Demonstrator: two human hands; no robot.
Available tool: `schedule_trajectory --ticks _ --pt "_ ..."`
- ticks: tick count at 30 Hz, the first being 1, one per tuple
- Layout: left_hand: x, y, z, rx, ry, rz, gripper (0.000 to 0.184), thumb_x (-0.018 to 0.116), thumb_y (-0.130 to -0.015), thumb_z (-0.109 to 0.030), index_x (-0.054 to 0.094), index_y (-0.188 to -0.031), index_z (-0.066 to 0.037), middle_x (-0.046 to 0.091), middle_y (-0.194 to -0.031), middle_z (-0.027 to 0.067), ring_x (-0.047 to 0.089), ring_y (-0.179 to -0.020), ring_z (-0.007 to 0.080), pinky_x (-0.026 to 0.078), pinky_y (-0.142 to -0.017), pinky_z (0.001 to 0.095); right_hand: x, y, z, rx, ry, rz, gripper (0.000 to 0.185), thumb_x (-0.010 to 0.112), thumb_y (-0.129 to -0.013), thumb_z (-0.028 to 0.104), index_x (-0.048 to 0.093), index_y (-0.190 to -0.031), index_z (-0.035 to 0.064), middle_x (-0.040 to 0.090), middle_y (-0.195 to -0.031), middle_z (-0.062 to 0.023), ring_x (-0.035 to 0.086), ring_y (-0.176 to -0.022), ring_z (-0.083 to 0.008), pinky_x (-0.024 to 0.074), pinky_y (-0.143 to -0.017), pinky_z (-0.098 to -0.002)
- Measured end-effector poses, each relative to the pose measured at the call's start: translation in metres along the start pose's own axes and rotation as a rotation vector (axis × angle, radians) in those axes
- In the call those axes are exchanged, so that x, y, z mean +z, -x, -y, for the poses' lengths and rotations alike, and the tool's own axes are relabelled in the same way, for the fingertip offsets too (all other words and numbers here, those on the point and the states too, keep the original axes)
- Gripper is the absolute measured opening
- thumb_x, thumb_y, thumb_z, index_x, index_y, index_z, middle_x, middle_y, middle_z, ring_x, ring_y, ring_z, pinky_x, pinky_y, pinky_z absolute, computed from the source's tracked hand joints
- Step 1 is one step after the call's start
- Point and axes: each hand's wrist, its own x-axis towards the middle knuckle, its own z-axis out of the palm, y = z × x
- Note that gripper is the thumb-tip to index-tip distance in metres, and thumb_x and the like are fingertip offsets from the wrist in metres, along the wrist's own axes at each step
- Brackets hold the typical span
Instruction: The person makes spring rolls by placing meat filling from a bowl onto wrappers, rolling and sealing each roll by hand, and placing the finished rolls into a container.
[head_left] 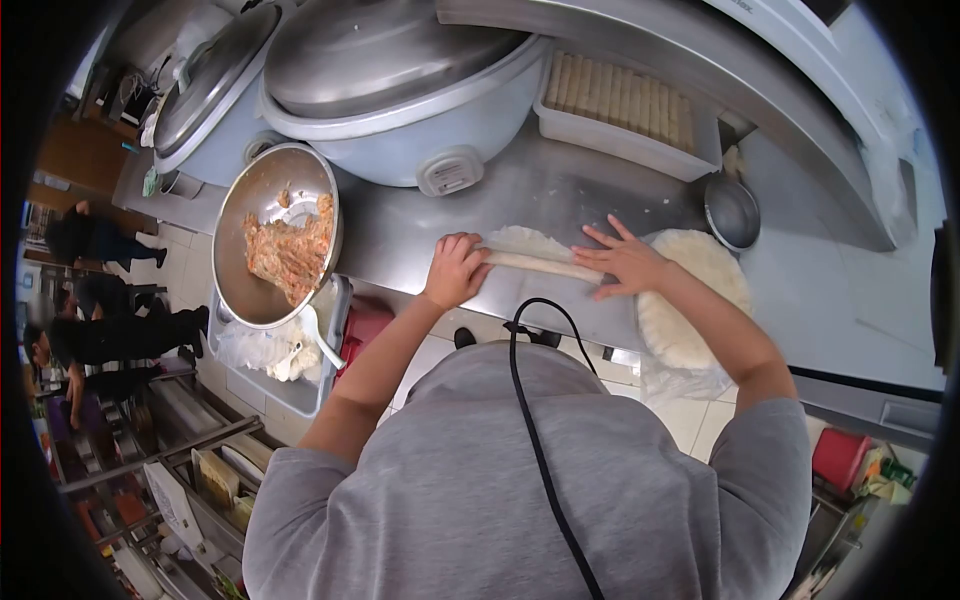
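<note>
A long, thin, pale spring roll [545, 264] lies across the steel counter in front of me, with a flap of wrapper [525, 240] spread flat behind it. My left hand [457, 271] is curled closed over the roll's left end. At the other end, my right hand [630, 260] has its fingers spread, the palm side down and touching the roll. Beneath my right wrist is a round stack of pale wrappers [697, 305] on plastic at the counter edge. To the left stands a steel bowl [228, 235] holding an orange-brown minced filling [290, 250].
A white tub [630, 140] of finished rolls [620, 98] stands at the back right, near a small metal bowl [733, 212]. Two large lidded cookers [390, 130] line the back. A plastic bin [265, 385] sits below left. Several people are farther off at the left.
</note>
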Motion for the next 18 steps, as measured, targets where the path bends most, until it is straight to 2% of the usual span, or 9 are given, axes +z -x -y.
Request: schedule_trajectory --ticks 1,2,4,5,7,8,11,14,18 --pt "-0.001 0.000 -0.004 -0.016 -0.003 -0.008 0.030 0.065 -0.074 -0.013 0.059 -0.102 -0.008 0.054 -0.108 0.0141 0.050 -0.104 0.0320 0.038 -0.089 0.0427 0.001 0.005 0.004 0.067 0.074 -0.057 0.063 0.055 -0.081 0.050 0.047 -0.131 0.0141 0.040 -0.140 -0.0008 0.022 -0.136 -0.0255 0.0083 -0.110 -0.0541" --pt "0.000 0.003 -0.010 -0.009 0.000 -0.009 0.030 0.065 -0.074 -0.013 0.059 -0.102 -0.008 0.054 -0.108 0.0141 0.050 -0.104 0.0320 0.038 -0.089 0.0427 0.008 0.003 0.015 0.074 0.077 -0.059 0.063 0.055 -0.081 0.050 0.047 -0.131 0.0141 0.040 -0.140 -0.0008 0.022 -0.136 -0.0255 0.0083 -0.110 -0.0541" --pt "0.005 0.008 -0.026 0.072 0.084 0.152 0.047 0.062 -0.076 -0.015 0.050 -0.120 -0.002 0.045 -0.129 0.0183 0.041 -0.123 0.0340 0.034 -0.100 0.0444 0.034 -0.015 0.046 0.252 0.119 -0.336 0.046 0.055 -0.084 0.041 0.057 -0.120 0.0124 0.049 -0.132 -0.0012 0.032 -0.131 -0.0225 0.0143 -0.110 -0.0506" --pt "0.008 0.007 -0.029 0.080 0.084 0.155 0.047 0.062 -0.076 -0.015 0.050 -0.120 -0.002 0.045 -0.129 0.0183 0.041 -0.123 0.0340 0.034 -0.100 0.0444 0.040 -0.023 0.057 0.258 0.119 -0.341 0.046 0.055 -0.084 0.041 0.057 -0.120 0.0124 0.049 -0.132 -0.0012 0.032 -0.131 -0.0225 0.0143 -0.110 -0.0506" --pt "0.015 0.006 -0.033 0.099 0.032 0.282 0.054 0.059 -0.080 -0.017 0.043 -0.127 0.004 0.040 -0.134 0.0212 0.035 -0.128 0.0349 0.029 -0.105 0.0446 0.052 -0.040 0.074 0.318 0.045 -0.388 0.034 0.054 -0.085 0.030 0.061 -0.113 0.0110 0.052 -0.128 -0.0013 0.039 -0.127 -0.0202 0.0192 -0.109 -0.0485" --pt "0.021 -0.002 -0.026 0.109 -0.023 0.273 0.050 0.057 -0.082 -0.018 0.045 -0.125 0.005 0.042 -0.132 0.0223 0.038 -0.126 0.0345 0.030 -0.103 0.0446 0.062 -0.051 0.071 0.393 0.030 -0.437 0.028 0.053 -0.085 0.024 0.063 -0.108 0.0104 0.054 -0.125 -0.0030 0.040 -0.125 -0.0213 0.0206 -0.108 -0.0486" --pt "0.036 -0.026 -0.006 0.125 -0.102 0.274 0.049 0.056 -0.082 -0.018 0.046 -0.124 0.004 0.044 -0.131 0.0221 0.040 -0.124 0.0342 0.030 -0.103 0.0446 0.057 -0.067 0.057 0.545 -0.022 -0.511 0.027 0.053 -0.084 0.022 0.063 -0.107 0.0105 0.055 -0.123 -0.0036 0.043 -0.123 -0.0226 0.0226 -0.107 -0.0482" --pt "0.025 -0.038 -0.016 0.128 -0.115 0.237 0.048 0.057 -0.080 -0.016 0.047 -0.122 0.004 0.046 -0.129 0.0213 0.042 -0.121 0.0348 0.032 -0.102 0.0447 0.052 -0.069 0.057 0.538 0.120 -0.543 0.026 0.053 -0.084 0.019 0.063 -0.106 0.0103 0.058 -0.119 -0.0035 0.046 -0.119 -0.0228 0.0276 -0.104 -0.0460" --pt "0.026 -0.020 -0.027 0.133 0.018 0.223 0.048 0.059 -0.078 -0.013 0.048 -0.121 0.005 0.047 -0.127 0.0201 0.045 -0.118 0.0343 0.035 -0.100 0.0429 0.055 -0.053 0.067 0.484 0.045 -0.640 0.026 0.053 -0.082 0.016 0.063 -0.105 0.0099 0.060 -0.115 -0.0026 0.050 -0.114 -0.0212 0.0323 -0.101 -0.0427"
